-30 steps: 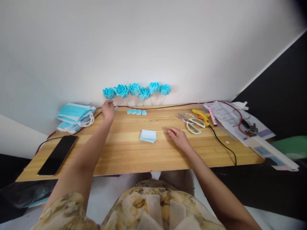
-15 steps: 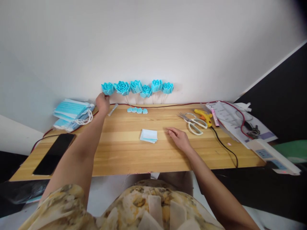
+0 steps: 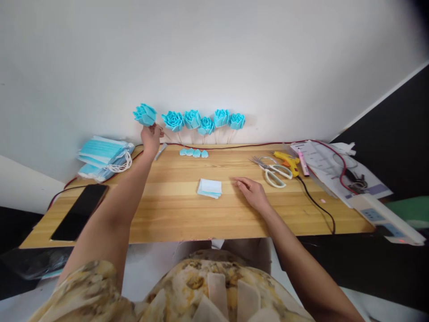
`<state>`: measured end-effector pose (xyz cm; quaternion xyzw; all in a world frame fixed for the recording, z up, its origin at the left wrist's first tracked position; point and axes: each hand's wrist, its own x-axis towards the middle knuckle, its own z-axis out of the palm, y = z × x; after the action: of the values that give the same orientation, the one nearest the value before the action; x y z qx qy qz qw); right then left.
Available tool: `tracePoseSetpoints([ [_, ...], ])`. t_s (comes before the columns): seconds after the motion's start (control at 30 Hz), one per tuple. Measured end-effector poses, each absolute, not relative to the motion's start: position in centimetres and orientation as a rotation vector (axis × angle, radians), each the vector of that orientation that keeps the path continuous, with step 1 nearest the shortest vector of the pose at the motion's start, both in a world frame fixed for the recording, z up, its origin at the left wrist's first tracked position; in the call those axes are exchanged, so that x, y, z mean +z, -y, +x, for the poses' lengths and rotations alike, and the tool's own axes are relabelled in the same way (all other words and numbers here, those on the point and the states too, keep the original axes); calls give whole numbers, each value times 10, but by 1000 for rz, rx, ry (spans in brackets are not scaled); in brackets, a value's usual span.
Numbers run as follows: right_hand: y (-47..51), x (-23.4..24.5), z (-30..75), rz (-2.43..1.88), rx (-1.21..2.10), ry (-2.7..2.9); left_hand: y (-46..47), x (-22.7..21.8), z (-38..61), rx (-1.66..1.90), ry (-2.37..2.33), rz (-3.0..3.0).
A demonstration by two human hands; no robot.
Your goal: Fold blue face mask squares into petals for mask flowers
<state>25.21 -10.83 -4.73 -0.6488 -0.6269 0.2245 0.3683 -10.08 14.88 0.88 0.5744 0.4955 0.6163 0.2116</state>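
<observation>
My left hand (image 3: 152, 135) is closed around the thin stem of a blue handmade flower (image 3: 145, 115), lifted near the wall and tilted to the left. Right of it, several more blue flowers (image 3: 192, 119) on stems lean against the wall at the table's back edge. A row of small blue petal pieces (image 3: 193, 153) lies in front of them. Resting on the tabletop, my right hand (image 3: 252, 193) holds nothing, its fingers loosely stretched out. Just left of its fingertips is a small stack of folded white and light-blue fabric pieces (image 3: 209, 188).
Scissors (image 3: 272, 171), a yellow glue gun (image 3: 287, 163) and a pink marker (image 3: 303, 163) lie right on the wooden table (image 3: 187, 219). Papers (image 3: 331, 165) and a power strip (image 3: 385, 219) are farther right. Blue face masks (image 3: 102, 154) and a phone (image 3: 80, 211) are at the left.
My left hand has raised the leftmost flower up and away from the row, and it now tilts left. My right hand has stayed in place on the table.
</observation>
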Motion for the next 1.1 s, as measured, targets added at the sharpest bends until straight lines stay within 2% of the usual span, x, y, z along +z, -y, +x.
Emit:
tracePoseSetpoints([
  [0.53,108,-49,253,-1668,584,1613,-159,-21,-110,1504,-1543,1782],
  [1.1,108,-49,253,-1669,566,1623,-158,-20,-113,1466,-1716,1815],
])
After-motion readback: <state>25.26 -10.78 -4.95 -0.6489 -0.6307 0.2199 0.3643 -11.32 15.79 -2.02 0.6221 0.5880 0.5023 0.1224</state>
